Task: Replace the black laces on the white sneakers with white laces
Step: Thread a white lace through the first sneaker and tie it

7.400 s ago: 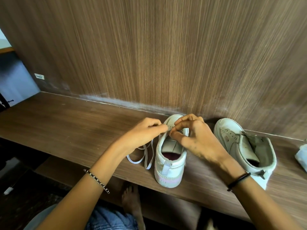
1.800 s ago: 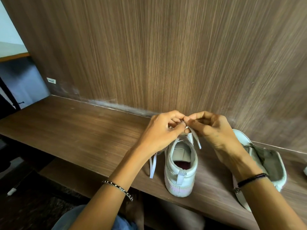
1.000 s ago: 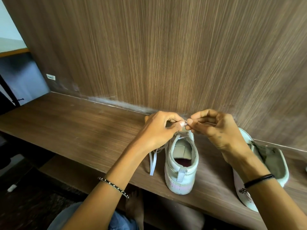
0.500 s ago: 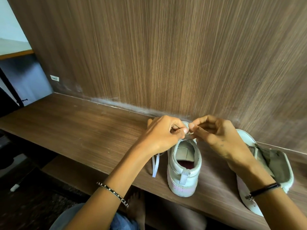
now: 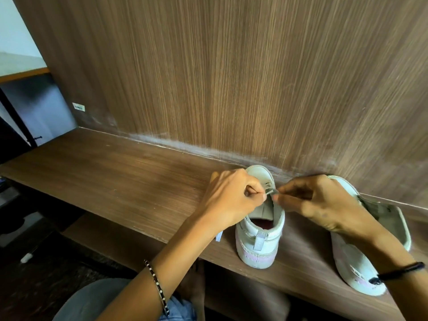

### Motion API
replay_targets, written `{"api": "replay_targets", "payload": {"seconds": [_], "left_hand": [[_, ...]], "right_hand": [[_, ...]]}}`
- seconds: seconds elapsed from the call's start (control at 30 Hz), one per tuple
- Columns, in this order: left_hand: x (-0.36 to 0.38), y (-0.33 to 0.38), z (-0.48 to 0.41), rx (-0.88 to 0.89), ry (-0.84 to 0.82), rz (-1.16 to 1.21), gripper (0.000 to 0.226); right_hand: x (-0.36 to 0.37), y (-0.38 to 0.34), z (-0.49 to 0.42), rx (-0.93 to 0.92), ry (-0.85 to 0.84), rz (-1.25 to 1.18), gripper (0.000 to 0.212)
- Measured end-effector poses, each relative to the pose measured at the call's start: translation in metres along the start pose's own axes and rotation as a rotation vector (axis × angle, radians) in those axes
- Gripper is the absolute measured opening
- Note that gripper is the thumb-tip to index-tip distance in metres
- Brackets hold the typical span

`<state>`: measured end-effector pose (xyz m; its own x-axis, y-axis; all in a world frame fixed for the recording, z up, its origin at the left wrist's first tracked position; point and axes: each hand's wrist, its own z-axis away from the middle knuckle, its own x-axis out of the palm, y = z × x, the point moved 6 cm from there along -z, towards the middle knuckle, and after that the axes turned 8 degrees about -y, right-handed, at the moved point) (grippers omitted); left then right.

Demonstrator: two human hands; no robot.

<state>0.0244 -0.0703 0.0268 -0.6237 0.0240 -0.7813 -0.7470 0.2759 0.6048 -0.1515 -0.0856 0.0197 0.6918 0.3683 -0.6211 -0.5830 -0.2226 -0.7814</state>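
Threading the white lace (image 5: 269,192) into the upper eyelets, I hold it from both sides. My left hand (image 5: 231,200) has thumb and forefinger pressed together on the lace beside the tongue, with the other fingers curled in; my right hand (image 5: 324,205) nips the lace tip between thumb and forefinger, a fingertip hold that I judge best for steering it into a small hole. The white sneaker (image 5: 257,242) stands upright with its heel toward me at the front edge of the wooden shelf (image 5: 115,177) and its toe near the back edge, so the eyelet rows face up between my hands. A loose lace end (image 5: 218,236) peeks out under my left wrist at the front edge. The second sneaker (image 5: 354,269) lies tipped on its side toward the right end, set aside, I reckon, for its turn; I see no lace in it, and no black lace anywhere.
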Motion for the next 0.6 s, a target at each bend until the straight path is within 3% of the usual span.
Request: {"api": "replay_targets", "payload": {"seconds": [0.1, 0.2, 0.43, 0.6], "left_hand": [[0.004, -0.003, 0.003, 0.009, 0.007, 0.033, 0.008], [0.006, -0.004, 0.004, 0.007, 0.004, 0.041, 0.009], [0.012, 0.015, 0.006, 0.033, -0.016, -0.277, 0.018], [0.013, 0.019, 0.005, 0.073, 0.028, -0.299, 0.020]], "right_hand": [[0.001, 0.002, 0.001, 0.025, -0.008, -0.235, 0.004], [0.003, 0.010, -0.001, 0.085, -0.017, -0.483, 0.009], [0.002, 0.015, -0.002, 0.089, -0.044, -0.524, 0.013], [0.002, 0.015, -0.004, 0.078, -0.038, -0.506, 0.010]]}}
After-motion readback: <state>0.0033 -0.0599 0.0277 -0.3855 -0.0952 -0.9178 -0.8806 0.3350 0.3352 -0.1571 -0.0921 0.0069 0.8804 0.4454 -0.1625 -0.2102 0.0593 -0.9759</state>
